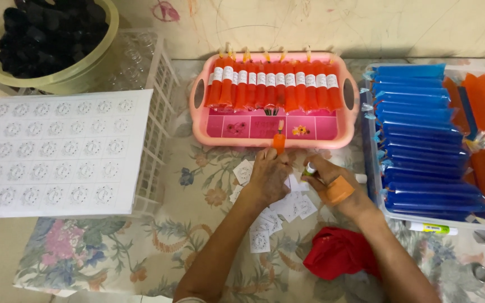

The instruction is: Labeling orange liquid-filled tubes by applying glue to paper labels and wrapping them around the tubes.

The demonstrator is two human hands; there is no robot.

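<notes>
Two hands work close together on the bench with a flowered cloth (197, 235), just in front of the pink plastic tray (265, 130). The left hand (266, 178) is closed around a thin orange ice pop tube (279, 142), which stands upright above its fingers. The right hand (332, 184) grips a small glue stick (310, 169) with its tip towards the tube. Many small white paper labels (265, 224) lie scattered under both hands. A row of labelled orange tubes (273, 85) fills the tray. To the right is a clear box with blue tubes (422, 140). On the left a white sheet of printed labels (57, 151) rests on a white basket (158, 123). A red cloth (338, 252) lies near the right forearm.
</notes>
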